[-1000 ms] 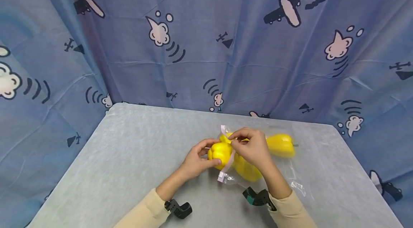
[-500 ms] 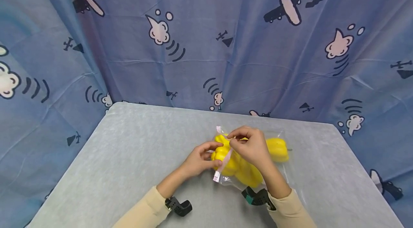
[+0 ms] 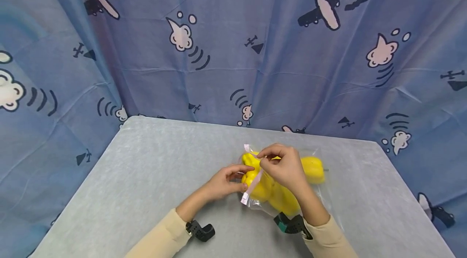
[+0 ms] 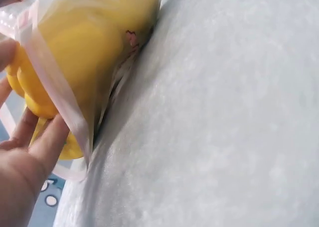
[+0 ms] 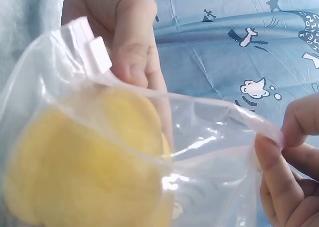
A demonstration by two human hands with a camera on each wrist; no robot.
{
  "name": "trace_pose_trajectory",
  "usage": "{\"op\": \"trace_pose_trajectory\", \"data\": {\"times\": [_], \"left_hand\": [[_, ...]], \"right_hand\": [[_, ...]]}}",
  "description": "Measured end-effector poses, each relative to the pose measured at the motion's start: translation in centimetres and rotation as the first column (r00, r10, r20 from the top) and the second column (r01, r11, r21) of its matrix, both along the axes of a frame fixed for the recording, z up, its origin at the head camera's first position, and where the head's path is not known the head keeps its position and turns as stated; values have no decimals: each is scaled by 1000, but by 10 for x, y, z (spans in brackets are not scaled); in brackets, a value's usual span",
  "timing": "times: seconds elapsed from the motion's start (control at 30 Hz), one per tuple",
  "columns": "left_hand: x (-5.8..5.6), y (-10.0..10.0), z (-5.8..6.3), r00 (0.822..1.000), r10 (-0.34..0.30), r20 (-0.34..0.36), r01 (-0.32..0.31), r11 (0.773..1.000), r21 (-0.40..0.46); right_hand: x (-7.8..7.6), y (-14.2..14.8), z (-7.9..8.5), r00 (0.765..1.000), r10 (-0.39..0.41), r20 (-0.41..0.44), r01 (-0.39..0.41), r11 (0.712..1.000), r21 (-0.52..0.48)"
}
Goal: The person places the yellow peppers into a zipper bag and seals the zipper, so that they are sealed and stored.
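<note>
We have a clear, thin plastic bag (image 5: 199, 129) lying on the grey-white, cloth-covered table (image 3: 175, 148), mouth parted toward the left, with shiny yellow, lobed bell peppers in it. One glossy yellow bell pepper (image 3: 249, 178) sits right at the mouth, lobed end poking out past the pale pink strip (image 3: 254, 182) of the rim. Left hand (image 3: 226, 183): fingers and thumb spread moderately wide, bent round that pepper's end, touching it; how firmly, we can't tell. Right hand (image 3: 286, 164): thumb and fingertips closed in a tight pinch on the rim, no pepper in that grip.

Risks, as we judge them: the pepper looks smooth and the left hold shallow, so it could roll back out if the fingers ease off. The lobes could catch on the strip and fold the rim inward. The pinch takes only a sliver of plastic, so a hard push from the left could pull it free or tear the film. Peppers inside already seem to crowd the mouth; another yellow pepper with a stem (image 3: 313, 170) lies at the far end, apparently within the bag. The small whitish slider (image 5: 98, 55) at the rim's near corner could snag left fingers.
</note>
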State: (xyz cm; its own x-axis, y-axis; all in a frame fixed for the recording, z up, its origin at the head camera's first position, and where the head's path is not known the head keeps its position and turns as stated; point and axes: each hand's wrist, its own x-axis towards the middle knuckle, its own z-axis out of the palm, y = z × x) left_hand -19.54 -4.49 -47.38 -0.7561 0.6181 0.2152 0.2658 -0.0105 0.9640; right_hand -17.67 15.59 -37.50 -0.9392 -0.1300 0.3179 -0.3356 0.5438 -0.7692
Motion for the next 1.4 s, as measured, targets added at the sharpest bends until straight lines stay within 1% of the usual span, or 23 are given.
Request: {"op": "trace_pose_trajectory", "data": {"times": [0.13,0.27,0.33,0.47,0.63,0.73,0.8,0.87,1.17,1.27,1.4], "left_hand": [[0,3,-3,999,34,13,-34,999,1],[-1,7,-7,997,70,-33,-71,997,-31],[-2,8,-9,996,86,-31,-88,995,-43],[-3,11,-11,992,129,13,-127,989,-70],[-6,15,-9,980,186,74,-178,979,-98],[-7,19,-8,969,230,88,-220,969,-110],[-8,21,-8,964,247,94,-237,966,-106],[-8,23,-8,963,251,99,-242,965,-99],[-8,29,-9,972,209,102,-203,977,-71],[-8,29,-9,973,206,103,-198,977,-79],[-7,26,-10,978,192,86,-184,979,-90]], "right_hand": [[0,1,-1,1000,6,-4,-6,1000,-2],[2,0,0,1000,22,-7,-22,999,-25],[2,0,0,999,32,-14,-33,999,-32],[2,-1,1,998,47,-31,-48,998,-38],[1,-2,1,997,57,-47,-59,997,-47],[1,-3,1,997,57,-54,-60,997,-41],[0,-3,1,997,57,-58,-59,998,-34],[0,-3,1,996,58,-61,-59,998,-29],[1,1,2,997,61,-37,-62,997,-35],[1,2,3,998,57,-32,-58,998,-36],[1,2,1,997,64,-30,-66,997,-39]]}}
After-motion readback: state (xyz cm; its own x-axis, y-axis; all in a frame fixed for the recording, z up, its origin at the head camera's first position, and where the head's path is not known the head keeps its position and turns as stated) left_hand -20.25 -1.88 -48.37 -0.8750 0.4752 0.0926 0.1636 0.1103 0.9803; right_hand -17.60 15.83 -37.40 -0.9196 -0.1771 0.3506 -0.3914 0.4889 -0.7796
